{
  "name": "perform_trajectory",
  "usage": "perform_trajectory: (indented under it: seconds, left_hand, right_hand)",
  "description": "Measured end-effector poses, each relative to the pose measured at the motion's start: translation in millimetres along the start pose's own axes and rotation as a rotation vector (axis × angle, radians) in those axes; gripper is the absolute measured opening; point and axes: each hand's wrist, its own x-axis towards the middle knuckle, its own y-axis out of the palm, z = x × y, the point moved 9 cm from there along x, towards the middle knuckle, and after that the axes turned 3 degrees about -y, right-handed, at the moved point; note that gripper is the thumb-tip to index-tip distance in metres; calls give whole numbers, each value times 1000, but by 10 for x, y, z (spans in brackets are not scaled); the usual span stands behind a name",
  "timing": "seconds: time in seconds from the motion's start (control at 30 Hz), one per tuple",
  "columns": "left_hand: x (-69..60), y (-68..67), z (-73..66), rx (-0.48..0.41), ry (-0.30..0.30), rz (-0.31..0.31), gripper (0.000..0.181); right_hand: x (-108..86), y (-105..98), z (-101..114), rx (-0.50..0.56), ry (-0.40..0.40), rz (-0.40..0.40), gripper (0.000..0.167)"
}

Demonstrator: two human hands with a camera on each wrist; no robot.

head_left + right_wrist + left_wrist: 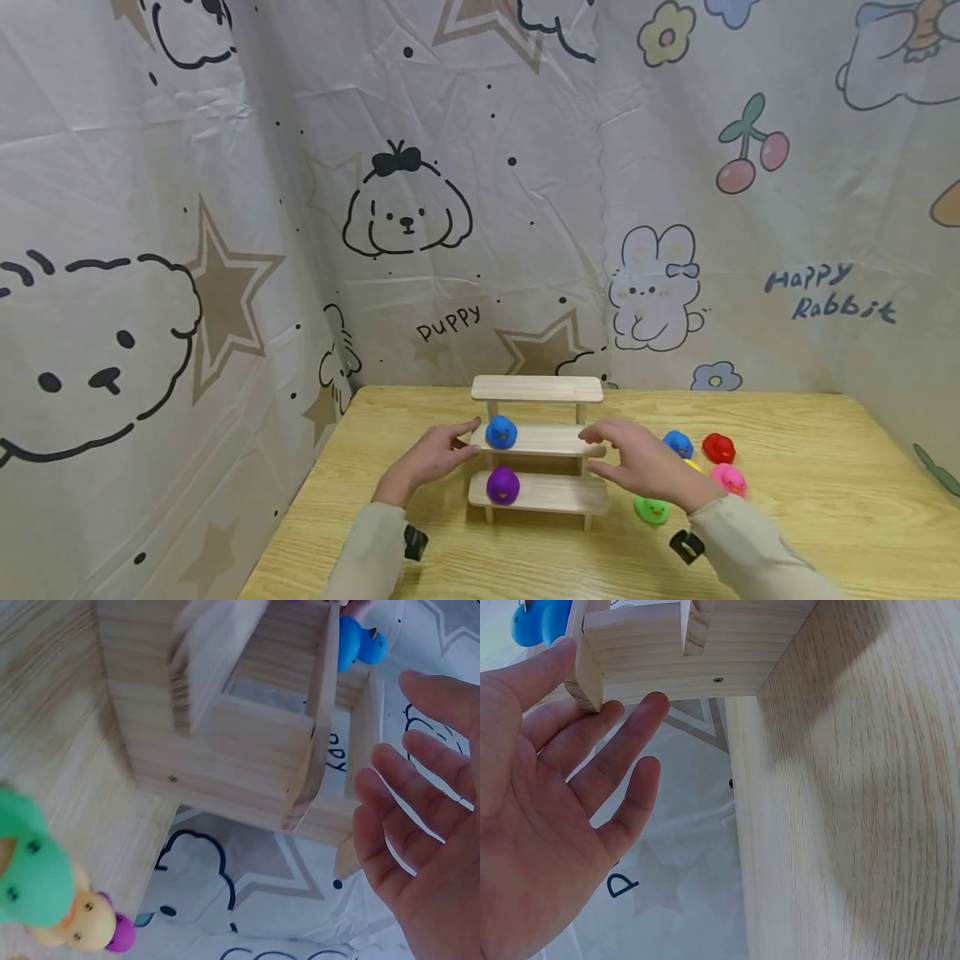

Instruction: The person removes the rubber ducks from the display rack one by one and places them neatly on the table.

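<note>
A three-tier wooden display stand [555, 437] stands on the table. On its middle shelf, at the left end, sits a blue rubber duck [501, 432]; a purple duck [503, 485] sits below it on the bottom shelf. My left hand [431, 454] holds the left end of the middle shelf, thumb on one edge and fingers at the other, as the left wrist view shows close up. At the stand's right end is my right hand [645, 462], its fingers spread and holding nothing. In the right wrist view, this hand [420, 817] appears apart from the wood.
Right of the stand lie several more ducks: blue [678, 443], red [718, 448], pink [729, 479], green [652, 509] and a yellow one [693, 466] mostly hidden by the right hand. A printed cloth [525, 250] hangs behind the wooden table [810, 517].
</note>
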Motion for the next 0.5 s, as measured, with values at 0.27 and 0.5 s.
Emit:
perform_trajectory:
  seconds: [0.27, 0.5]
  left_hand:
    - [6, 4, 8, -11, -8, 4, 53]
    - [4, -1, 4, -3, -6, 5, 53]
  right_hand:
    - [178, 56, 123, 18, -39, 2, 32]
    - [327, 166, 188, 45, -57, 15, 32]
